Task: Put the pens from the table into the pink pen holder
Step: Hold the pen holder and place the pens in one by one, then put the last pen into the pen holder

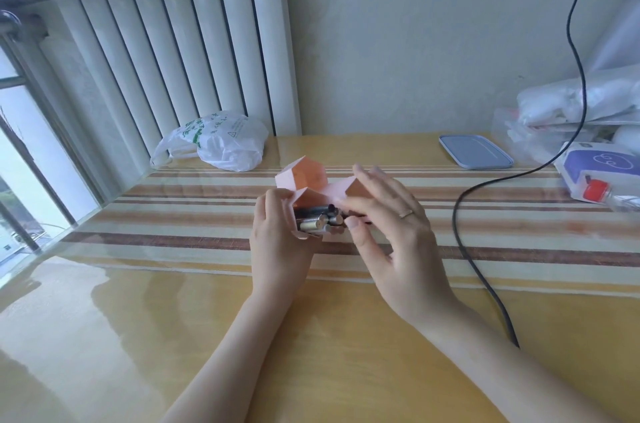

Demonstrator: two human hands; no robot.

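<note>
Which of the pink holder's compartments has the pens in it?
The nearest compartment of the pink paper pen holder, held between both hands, is packed with pens. The far-left compartment and right compartment look empty.

There is a single view, from a wide-angle camera worn on the person's head, looking forward and steeply down over the table (138, 336). It sits close above the forearms, which enter from the bottom edge and meet at frame centre. The far wall (415, 24) fills the upper right of the frame, the window (20, 131) the left edge. Straight lines bow toward the frame's edges. No second view shares the scene.
</note>
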